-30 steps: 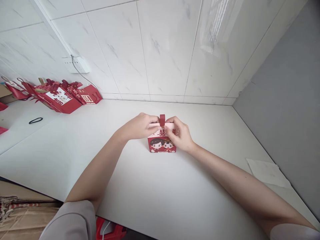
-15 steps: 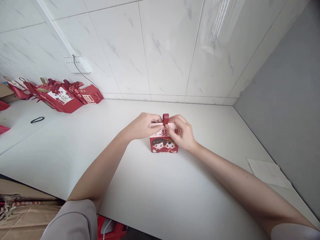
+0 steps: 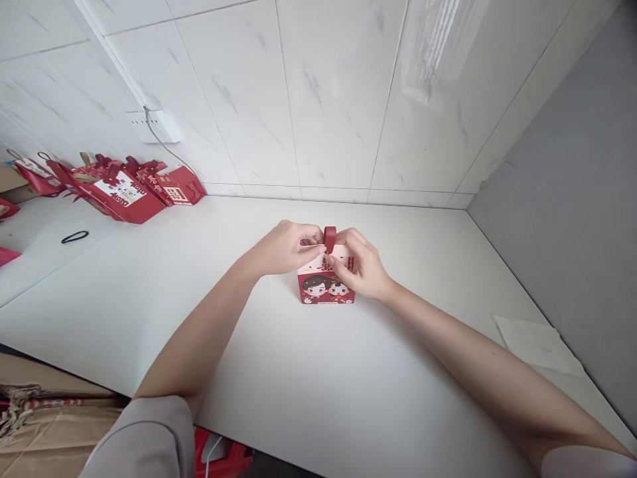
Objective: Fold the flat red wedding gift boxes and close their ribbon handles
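A small red and white gift box with two cartoon figures on its front stands upright on the white table. A dark red strap handle loops up from the middle of its top edge, with a small gold-coloured spot at its base. My left hand pinches the top edge just left of the strap, thumb in front and fingers behind. From the right, my right hand pinches the same edge near the strap's base, its thumb low on the white front panel. The fingers behind the box are partly hidden.
Several red gift boxes with loop handles stand at the back left by the tiled wall. A black loop lies in front of them. A white sheet lies at the right edge. Brown cardboard shows below left.
My right thumb has shifted slightly lower at the strap's base. Both hands stay at the top of the box, which has hardly moved.
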The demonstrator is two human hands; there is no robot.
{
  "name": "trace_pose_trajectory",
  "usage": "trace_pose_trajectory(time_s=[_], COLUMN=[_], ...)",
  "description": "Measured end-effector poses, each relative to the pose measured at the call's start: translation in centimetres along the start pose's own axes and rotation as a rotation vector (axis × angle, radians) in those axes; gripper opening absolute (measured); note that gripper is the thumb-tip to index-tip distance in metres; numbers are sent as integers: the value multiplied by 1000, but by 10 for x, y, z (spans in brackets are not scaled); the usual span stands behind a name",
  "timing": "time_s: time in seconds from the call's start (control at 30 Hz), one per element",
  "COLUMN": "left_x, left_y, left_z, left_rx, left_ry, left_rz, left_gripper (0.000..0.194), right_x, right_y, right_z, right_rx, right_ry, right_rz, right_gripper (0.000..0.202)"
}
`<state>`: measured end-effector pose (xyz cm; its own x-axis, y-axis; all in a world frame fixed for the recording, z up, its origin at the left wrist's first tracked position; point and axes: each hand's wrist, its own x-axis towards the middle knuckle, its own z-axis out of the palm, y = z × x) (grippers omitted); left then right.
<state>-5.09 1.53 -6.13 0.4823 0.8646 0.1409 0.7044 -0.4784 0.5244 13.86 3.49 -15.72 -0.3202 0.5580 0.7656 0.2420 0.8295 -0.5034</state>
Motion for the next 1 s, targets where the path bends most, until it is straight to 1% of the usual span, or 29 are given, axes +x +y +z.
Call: trace_pose_trajectory(time_s=[0.4,0.7,1.0], left_x=[0,1,0], left_y=[-3,-2,0], left_z=[0,-1,-1], left_rx=[-1,-27,-54], left_ry=[-13,-12,-11], left_rz=[19,5,-6], left_gripper=[19,17,17], right_x=[2,1,0], right_y=[0,-1,-2], right_z=[1,4,3], right_rx=[58,13,7], right_ry=[1,36,34], right_rz=[8,35,62], right_gripper=[9,10,7])
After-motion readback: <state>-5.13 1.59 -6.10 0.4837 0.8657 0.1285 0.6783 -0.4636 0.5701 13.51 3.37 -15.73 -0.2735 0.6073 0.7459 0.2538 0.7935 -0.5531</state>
